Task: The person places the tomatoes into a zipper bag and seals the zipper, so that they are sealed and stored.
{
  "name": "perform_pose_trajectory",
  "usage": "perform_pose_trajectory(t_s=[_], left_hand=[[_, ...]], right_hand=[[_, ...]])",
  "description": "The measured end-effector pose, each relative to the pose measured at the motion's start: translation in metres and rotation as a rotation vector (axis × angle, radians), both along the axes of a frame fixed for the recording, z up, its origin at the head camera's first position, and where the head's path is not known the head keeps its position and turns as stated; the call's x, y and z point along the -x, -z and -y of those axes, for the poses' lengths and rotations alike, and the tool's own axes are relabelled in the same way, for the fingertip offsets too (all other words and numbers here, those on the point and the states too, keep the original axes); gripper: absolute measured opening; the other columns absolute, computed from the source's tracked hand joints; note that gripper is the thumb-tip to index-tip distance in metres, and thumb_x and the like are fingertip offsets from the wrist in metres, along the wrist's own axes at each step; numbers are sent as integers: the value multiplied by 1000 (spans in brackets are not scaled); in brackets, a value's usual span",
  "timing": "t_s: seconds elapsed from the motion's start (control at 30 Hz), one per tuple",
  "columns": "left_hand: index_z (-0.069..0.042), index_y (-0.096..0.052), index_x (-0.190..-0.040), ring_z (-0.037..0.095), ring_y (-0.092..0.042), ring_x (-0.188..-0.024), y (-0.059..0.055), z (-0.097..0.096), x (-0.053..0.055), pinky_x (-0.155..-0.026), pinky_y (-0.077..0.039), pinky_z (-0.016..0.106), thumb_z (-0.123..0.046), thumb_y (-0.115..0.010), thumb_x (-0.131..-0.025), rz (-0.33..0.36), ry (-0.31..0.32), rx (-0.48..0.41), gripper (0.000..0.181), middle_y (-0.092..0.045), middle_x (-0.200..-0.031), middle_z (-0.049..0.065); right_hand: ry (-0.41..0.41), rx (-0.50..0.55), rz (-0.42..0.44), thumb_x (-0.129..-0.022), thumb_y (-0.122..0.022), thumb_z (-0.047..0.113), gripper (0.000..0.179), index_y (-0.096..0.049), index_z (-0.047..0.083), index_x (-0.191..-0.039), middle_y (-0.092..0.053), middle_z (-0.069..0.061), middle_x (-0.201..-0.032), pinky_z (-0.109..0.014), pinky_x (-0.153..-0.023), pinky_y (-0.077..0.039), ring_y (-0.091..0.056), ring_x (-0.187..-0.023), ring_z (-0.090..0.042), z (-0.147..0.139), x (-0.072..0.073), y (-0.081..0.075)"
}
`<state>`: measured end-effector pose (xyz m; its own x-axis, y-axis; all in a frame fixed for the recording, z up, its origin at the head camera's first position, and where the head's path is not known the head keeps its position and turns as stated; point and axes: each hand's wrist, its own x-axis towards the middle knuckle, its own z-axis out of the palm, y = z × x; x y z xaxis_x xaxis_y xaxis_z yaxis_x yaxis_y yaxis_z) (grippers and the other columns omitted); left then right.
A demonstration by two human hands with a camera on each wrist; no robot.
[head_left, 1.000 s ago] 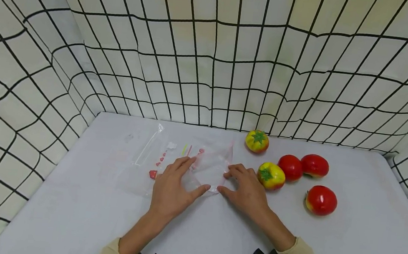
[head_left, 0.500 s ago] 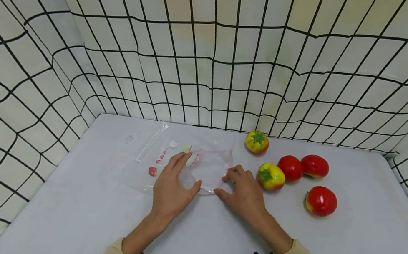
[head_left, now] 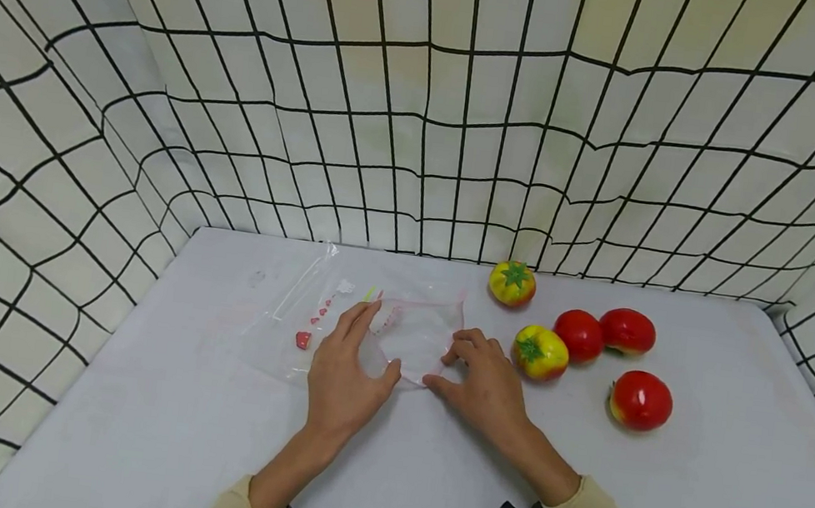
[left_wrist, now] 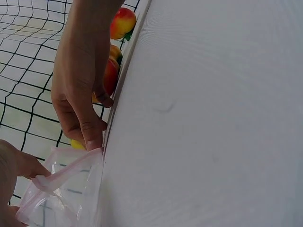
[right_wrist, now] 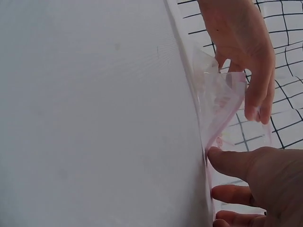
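A clear zip bag [head_left: 413, 334] with pink edging and small red prints lies flat on the white table, its mouth towards the right. My left hand [head_left: 343, 381] rests over the bag, thumb and fingers spread; in the left wrist view its thumb [left_wrist: 40, 172] touches the pink lip. My right hand [head_left: 486, 384] is at the bag's right end, the fingers bent and set apart from the thumb. In the right wrist view that thumb [right_wrist: 218, 153] presses the bag's edge. The mouth gapes a little between the hands, and nothing shows inside the bag.
Several glossy red-and-yellow fruits lie right of the bag; a yellow one [head_left: 541, 353] with a green leafy top sits close by my right hand. Another [head_left: 513, 284] is near the back edge. Black wire mesh [head_left: 424, 176] stands behind the table and along both sides.
Both hands have shifted slightly, the right one a little leftward along the bag's edge. The left thumb has drawn back towards me, and the bag's mouth is spread wider.
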<state>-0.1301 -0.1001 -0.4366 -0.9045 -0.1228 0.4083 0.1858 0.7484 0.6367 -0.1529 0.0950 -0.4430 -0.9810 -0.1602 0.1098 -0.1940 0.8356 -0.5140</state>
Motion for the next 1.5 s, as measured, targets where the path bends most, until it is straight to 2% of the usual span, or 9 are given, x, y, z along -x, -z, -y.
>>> perform_pose_trajectory(t_s=[0.13, 0.27, 0.43, 0.57, 0.7, 0.8, 0.93, 1.23, 1.5], left_hand=[[-24, -58, -149, 31, -63, -125, 2, -2, 3, -98, -51, 55, -32, -90, -78, -11, -21, -6, 79, -58, -149, -2], [-23, -59, -148, 29, -63, -129, 4, -4, 6, -101, -50, 56, -24, -90, -76, -29, -37, -16, 78, -60, -148, -1], [-25, -57, -150, 32, -65, -126, 2, -1, 4, -100, -52, 59, -13, -86, -74, 11, -25, -5, 82, -58, -149, -2], [-25, -55, -152, 31, -59, -135, -1, 3, 1, -105, -49, 62, -13, -83, -75, 64, 17, 16, 83, -57, -152, 0], [-23, -54, -153, 29, -54, -143, -3, 8, 0, -108, -48, 61, -14, -80, -75, 96, 61, 69, 83, -58, -154, 1], [-24, -52, -154, 26, -56, -142, -3, 11, 0, -107, -48, 57, -15, -80, -75, 123, 89, 94, 84, -57, -155, 1], [-25, -52, -154, 24, -60, -139, -3, 13, 0, -108, -45, 52, -15, -79, -75, 157, 114, 73, 84, -59, -154, -1], [-25, -57, -150, 22, -61, -137, -2, 17, 2, -104, -43, 52, -15, -82, -73, 143, 167, 10, 82, -61, -150, -5], [-26, -55, -151, 23, -61, -136, -4, 18, 2, -100, -42, 51, -18, -88, -73, 125, 181, 2, 85, -60, -151, -6]], right_hand=[[-6, -14, -26, -76, -93, 41, 30, -72, 21, -86, -70, 0, -119, -37, -80, -54, -62, -100, -22, 2, -1, 0], [-8, -21, -23, -74, -93, 42, 32, -71, 21, -85, -67, 2, -105, -32, -72, -47, -59, -85, -17, 4, -1, 0], [2, 4, 20, -73, -94, 43, 36, -72, 21, -91, -65, 1, -110, -28, -69, -44, -57, -76, -16, 4, 1, -2], [6, 30, 51, -73, -94, 43, 40, -71, 21, -98, -64, -2, -124, -28, -67, -44, -55, -75, -17, 3, 3, -2], [3, 30, 68, -73, -94, 45, 44, -72, 21, -103, -63, -5, -130, -28, -67, -46, -56, -77, -18, 2, 4, -4], [1, 28, 72, -73, -94, 45, 46, -72, 21, -105, -63, -5, -131, -28, -68, -47, -56, -76, -17, 2, 4, -4], [-1, 42, 80, -73, -94, 45, 46, -72, 21, -105, -62, -4, -130, -28, -68, -48, -55, -76, -16, 1, 4, -4], [-10, 123, 173, -76, -92, 42, 43, -72, 25, -110, -59, 2, -130, -23, -67, -50, -57, -89, -15, -4, 5, -5], [-63, 256, 142, -79, -91, 35, 41, -73, 22, -113, -62, 2, -128, -26, -81, -60, -64, -95, -15, -20, 6, -10]])
